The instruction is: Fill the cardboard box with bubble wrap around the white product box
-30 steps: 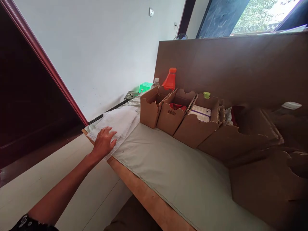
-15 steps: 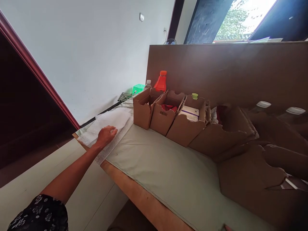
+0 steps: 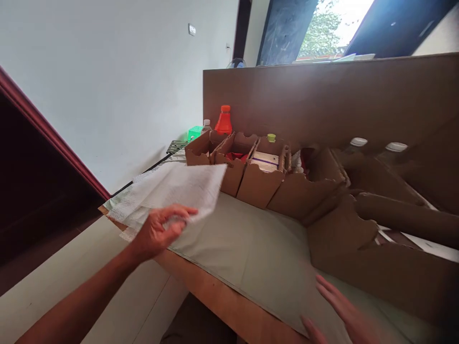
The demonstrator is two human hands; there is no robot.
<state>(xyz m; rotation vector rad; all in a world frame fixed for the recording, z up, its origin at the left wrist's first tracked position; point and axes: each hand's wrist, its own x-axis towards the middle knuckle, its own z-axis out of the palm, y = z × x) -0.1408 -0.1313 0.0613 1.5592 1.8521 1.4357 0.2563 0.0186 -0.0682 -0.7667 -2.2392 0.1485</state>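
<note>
My left hand (image 3: 159, 231) pinches the near edge of a white bubble-wrap sheet (image 3: 179, 187) and holds it lifted above the stack of similar white sheets (image 3: 124, 205) at the table's left end. My right hand (image 3: 346, 313) is at the bottom right, fingers stretched out over the pale green table cover (image 3: 251, 248), holding nothing. A row of open cardboard boxes (image 3: 258, 179) stands along the back of the table.
A tall brown board (image 3: 322, 100) backs the table. Behind the boxes stand an orange bottle (image 3: 224, 120), a small clear bottle (image 3: 205, 125) and two white-capped bottles (image 3: 376, 145). A brown cardboard roll (image 3: 405, 217) lies at right. The wooden table edge (image 3: 222, 296) runs diagonally.
My left hand has closed on a white sheet and lifted it up and to the right off the stack. My right hand has come into view at the bottom right.
</note>
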